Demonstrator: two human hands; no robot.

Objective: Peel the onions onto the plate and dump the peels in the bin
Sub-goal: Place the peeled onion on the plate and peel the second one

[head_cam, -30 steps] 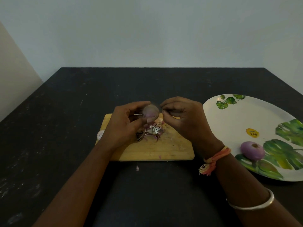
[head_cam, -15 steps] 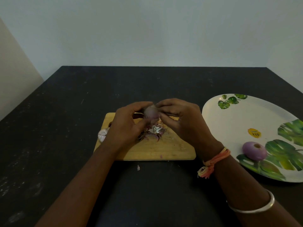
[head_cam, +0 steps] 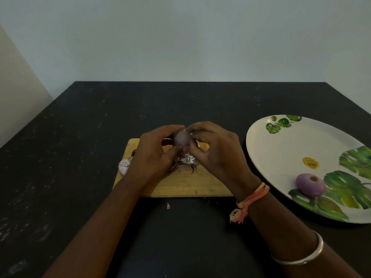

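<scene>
Your left hand (head_cam: 152, 155) and right hand (head_cam: 216, 155) both curl around the onion (head_cam: 181, 138), pinched above the cutting board (head_cam: 180, 185) near the table's (head_cam: 80, 137) front middle. Since a second ago your fingertips have closed in, hiding more of it. Peels (head_cam: 184, 164) lie partly hidden beneath.

**Onions, peels and plate**

A small purple onion (head_cam: 181, 138) is held up above a heap of purple and papery peels (head_cam: 185, 163); another unpeeled bulb (head_cam: 124, 165) lies at the left, partly hidden; a peeled, glossy purple onion (head_cam: 310, 185) rests cut end up on a white oval plate (head_cam: 285, 149) printed with green leaves, at the right.
</scene>
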